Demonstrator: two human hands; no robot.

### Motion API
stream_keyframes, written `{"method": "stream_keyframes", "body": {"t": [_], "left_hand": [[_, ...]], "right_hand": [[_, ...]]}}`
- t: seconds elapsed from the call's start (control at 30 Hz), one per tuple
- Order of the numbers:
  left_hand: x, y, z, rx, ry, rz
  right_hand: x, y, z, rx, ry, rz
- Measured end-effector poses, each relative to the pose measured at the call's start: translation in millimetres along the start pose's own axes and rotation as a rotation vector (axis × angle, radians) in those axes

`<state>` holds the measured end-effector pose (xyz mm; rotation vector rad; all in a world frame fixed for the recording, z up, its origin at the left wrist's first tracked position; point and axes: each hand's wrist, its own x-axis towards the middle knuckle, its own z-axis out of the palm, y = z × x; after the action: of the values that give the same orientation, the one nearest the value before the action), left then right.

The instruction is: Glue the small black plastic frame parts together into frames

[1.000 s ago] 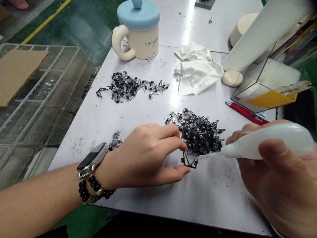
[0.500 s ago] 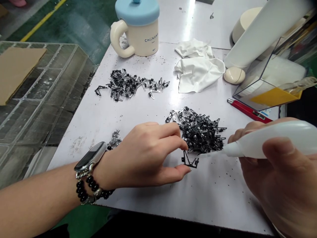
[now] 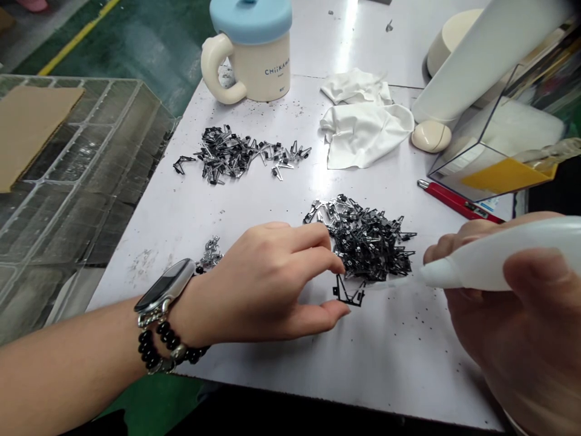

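My left hand [image 3: 267, 281], with a watch and black beads at the wrist, pinches a small black V-braced plastic part [image 3: 349, 297] between thumb and forefinger, low over the table. In my right hand [image 3: 512, 339] lies a white squeeze bottle [image 3: 490, 257], tilted so that its thin translucent nozzle points left at the part. The nozzle is blurred, and a small gap seems to separate its tip from the part. Just behind my left fingertips sits a heap of similar black parts [image 3: 370, 236].
Farther back lies a looser pile of clear-and-black parts [image 3: 231, 154], near a lidded mug [image 3: 267, 66]. White cloths [image 3: 363, 139], a beige mouse [image 3: 431, 137], a red cutter knife [image 3: 458, 201] and a clear box [image 3: 499, 145] stand right. Compartment trays [image 3: 109, 139] are left of the table [image 3: 272, 200].
My right hand has drawn the squeeze bottle slightly to the right, so its nozzle tip is farther from the part. My left hand keeps the part in place.
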<state>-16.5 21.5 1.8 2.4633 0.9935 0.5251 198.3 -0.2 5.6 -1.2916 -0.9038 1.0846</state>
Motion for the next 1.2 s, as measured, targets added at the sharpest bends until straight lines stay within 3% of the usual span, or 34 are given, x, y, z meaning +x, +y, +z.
{"method": "stream_keyframes", "body": {"t": [0.27, 0.67, 1.2], "left_hand": [[-1.8, -1.2, 0.5, 0.007, 0.021, 0.005], [-1.0, -0.1, -1.0, -0.029, 0.034, 0.014], [-1.5, -0.6, -1.0, -0.03, 0.042, 0.015]], "right_hand": [[2.6, 2.2, -8.7, 0.002, 0.047, -0.062], [5.2, -2.1, -0.4, 0.05, 0.139, -0.027], [6.4, 0.8, -5.5, 0.015, 0.084, -0.114]]}}
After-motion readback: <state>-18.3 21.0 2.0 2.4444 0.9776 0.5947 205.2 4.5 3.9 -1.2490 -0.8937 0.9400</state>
